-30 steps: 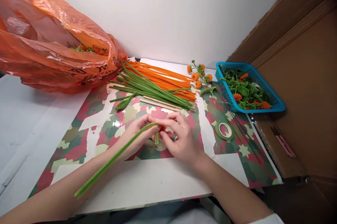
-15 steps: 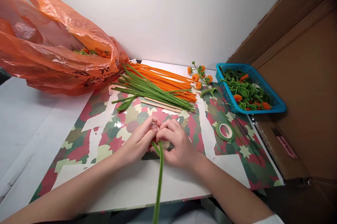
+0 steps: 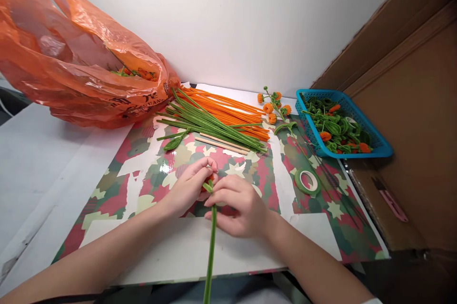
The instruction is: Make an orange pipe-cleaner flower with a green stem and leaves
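My left hand [image 3: 191,185] pinches a small orange pipe-cleaner flower head [image 3: 210,178], mostly covered by the fingers. Green fuzzy loops show at its near side. From there a long green pipe cleaner [image 3: 211,251] runs down past the table's front edge toward my body. The fingers of my right hand [image 3: 239,204] are curled around this green length just below the flower head, the thumb lower down. Beyond the hands lie bundled green pipe cleaners [image 3: 217,130] and orange pipe cleaners [image 3: 228,106]. A green leaf shape [image 3: 174,142] rests left of two thin wooden sticks [image 3: 221,145].
An orange plastic bag [image 3: 93,75] stands at the back left. Finished orange flowers on a stem [image 3: 274,107] lie back right, near a blue basket [image 3: 383,146] of green and orange pieces. Green tape [image 3: 307,182], dark wires and a pink-handled cutter [image 3: 392,205] are on the right.
My right hand has moved slightly down and away from my left, uncovering the orange piece and green loops. Two green strands stood apart before; now one long strand hangs down.
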`<state>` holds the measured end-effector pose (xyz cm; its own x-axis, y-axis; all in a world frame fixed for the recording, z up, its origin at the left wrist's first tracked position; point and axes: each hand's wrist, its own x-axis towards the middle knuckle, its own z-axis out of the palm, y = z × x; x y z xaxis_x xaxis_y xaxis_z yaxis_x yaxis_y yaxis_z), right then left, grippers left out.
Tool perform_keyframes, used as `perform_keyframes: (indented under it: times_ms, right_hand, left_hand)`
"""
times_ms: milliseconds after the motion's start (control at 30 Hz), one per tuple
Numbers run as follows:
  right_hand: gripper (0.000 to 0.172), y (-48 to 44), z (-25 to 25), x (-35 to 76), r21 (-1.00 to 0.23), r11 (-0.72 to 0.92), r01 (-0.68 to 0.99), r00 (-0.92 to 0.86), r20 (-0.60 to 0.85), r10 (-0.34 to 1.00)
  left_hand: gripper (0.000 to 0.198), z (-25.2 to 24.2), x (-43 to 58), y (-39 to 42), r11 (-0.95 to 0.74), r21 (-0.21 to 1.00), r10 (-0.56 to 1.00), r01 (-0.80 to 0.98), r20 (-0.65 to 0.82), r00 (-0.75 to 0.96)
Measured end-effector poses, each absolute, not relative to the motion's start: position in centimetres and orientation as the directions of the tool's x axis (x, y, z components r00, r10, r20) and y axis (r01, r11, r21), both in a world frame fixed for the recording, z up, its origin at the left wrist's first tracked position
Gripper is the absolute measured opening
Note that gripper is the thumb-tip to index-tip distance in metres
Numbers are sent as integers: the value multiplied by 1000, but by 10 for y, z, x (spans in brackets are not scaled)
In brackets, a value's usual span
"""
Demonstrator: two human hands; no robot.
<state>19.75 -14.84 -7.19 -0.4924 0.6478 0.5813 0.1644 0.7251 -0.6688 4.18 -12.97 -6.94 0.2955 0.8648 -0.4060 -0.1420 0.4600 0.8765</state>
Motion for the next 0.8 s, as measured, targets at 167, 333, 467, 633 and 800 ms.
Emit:
perform_keyframes:
  times_ms: [167,333,467,633,800]
  right_hand:
    - [17,-154,-76,192,-554,791,260,-612,539,578]
    - [16,-154,-76,192,-546,801,247,-593,569,571]
    - [11,-151,-75,195,-578,792,197,-519,623,585]
    - [14,-149,-76,199,-744,629,224,-293,564,772]
    - [13,-147,-74,198,-800,504,325,-290,423,858]
  left_hand:
    - [4,-69,46,-131,388,918,901,-84,-359,243]
    - [6,-69,45,-132,375,924,907,-80,-347,240]
    - [7,-71,43,-130,406,904,892,-131,-362,271]
    - [15,-71,40,-128,500,841,832,-205,-401,383]
    - [18,-68,39,-134,408,897,865,-172,-319,388]
